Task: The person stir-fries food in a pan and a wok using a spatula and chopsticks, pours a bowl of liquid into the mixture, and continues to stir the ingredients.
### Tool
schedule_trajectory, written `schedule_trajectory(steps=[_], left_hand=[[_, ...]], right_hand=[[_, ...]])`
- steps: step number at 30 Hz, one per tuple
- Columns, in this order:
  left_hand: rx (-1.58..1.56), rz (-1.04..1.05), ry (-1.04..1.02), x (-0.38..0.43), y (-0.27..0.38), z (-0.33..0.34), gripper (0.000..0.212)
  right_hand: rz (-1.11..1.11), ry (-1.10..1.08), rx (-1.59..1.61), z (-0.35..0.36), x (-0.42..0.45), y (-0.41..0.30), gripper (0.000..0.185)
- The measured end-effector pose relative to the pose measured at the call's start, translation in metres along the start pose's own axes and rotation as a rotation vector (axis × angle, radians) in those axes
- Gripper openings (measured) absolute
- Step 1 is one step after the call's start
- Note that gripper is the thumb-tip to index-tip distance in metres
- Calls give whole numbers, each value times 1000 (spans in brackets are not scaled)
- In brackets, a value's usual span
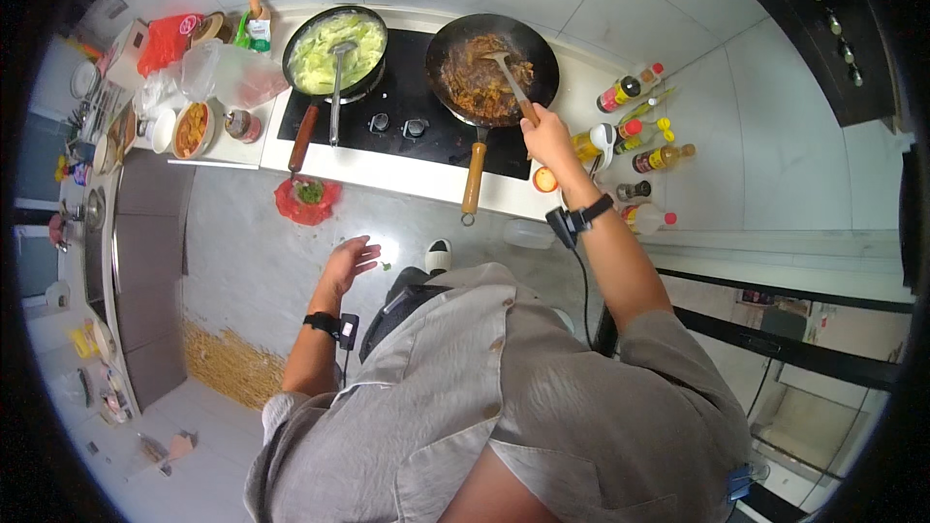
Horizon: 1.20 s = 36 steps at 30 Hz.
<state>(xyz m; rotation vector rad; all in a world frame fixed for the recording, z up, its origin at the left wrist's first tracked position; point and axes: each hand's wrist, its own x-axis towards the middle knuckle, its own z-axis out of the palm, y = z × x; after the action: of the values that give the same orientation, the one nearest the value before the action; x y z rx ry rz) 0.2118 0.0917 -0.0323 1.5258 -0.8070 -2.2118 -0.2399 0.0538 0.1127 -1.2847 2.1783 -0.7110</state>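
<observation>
My right hand (548, 136) grips the wooden handle of a metal spatula (514, 81), whose blade rests in browned, sauce-coated food (479, 91). That food lies in a dark wok (539, 36) on the right side of the black cooktop (407, 87), its wooden handle (474, 174) pointing towards me. On the left burner, a second dark pan (288, 76) holds pale green cooked vegetables (320, 51). A metal ladle or turner (336, 98) leans in it, untouched. My left hand (352, 261) hangs over the floor in front of the counter, holding nothing, its fingers somewhat apart.
Several sauce bottles (657, 157) and an oil jug (587, 145) crowd the counter right of the wok. Left of the cooktop are a bowl of orange-brown food (192, 129), a jar (242, 126) and plastic bags (232, 73). A red bag with greens (308, 202) lies below the counter edge.
</observation>
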Motion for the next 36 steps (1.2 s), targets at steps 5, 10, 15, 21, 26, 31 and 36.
schedule_trajectory(steps=[5,10,15,21,26,31,36], left_hand=[[-8,-57,38,1,-14,-12,48],[-12,-57,56,0,-11,-11,44],[57,-30,19,0,-4,-7,45],[53,-55,72,-1,-8,-11,44],[137,-18,34,0,8,-1,44],[161,-26,33,3,12,2,42],[167,-39,68,4,6,7,42]], right_hand=[[-86,-96,55,5,-14,9,32],[-95,40,-79,-5,-25,-11,28],[-114,0,-63,-14,-38,10,30],[17,-138,-182,-23,-49,7,34],[60,93,-73,0,-19,12,38],[25,-17,-20,-10,-32,18,38],[-50,80,-42,-21,-39,12,33]])
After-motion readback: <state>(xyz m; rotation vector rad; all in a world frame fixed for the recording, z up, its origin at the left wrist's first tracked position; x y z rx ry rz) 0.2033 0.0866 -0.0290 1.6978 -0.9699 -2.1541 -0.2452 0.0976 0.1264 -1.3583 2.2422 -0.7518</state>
